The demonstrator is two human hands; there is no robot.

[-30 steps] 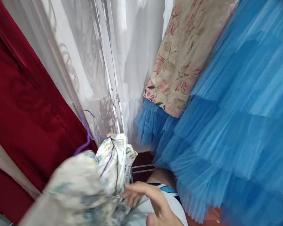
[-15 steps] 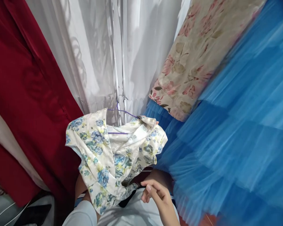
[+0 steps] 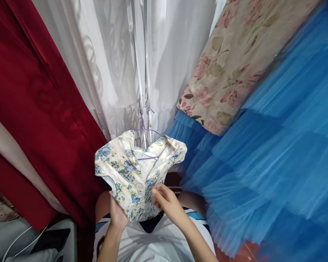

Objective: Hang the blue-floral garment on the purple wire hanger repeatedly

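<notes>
A sleeveless-looking floral blouse [image 3: 128, 171], cream with blue, green and yellow flowers, is on a thin purple hanger [image 3: 144, 127]. The hanger's hook is up at the white straps [image 3: 146, 78]. My left hand [image 3: 118, 213] grips the blouse's lower left side, thumb in front, its other fingers hidden behind the cloth. At the front of the blouse, right of its middle, my right hand [image 3: 165, 200] has its fingers curled and pinched at the fabric. The fingertips partly cover what they hold there.
Red cloth [image 3: 60, 120] hangs at left and white sheer fabric [image 3: 175, 47] behind. On the right hang a pink-flowered beige cloth [image 3: 221, 83] and a tiered blue tulle skirt [image 3: 276, 156]. A grey bin-like container [image 3: 71, 240] with white cables stands at lower left.
My left hand, mostly hidden before, now shows at the blouse's lower left side. My right hand has moved up and left onto its front. The blouse's hem has been drawn up and its front straightened.
</notes>
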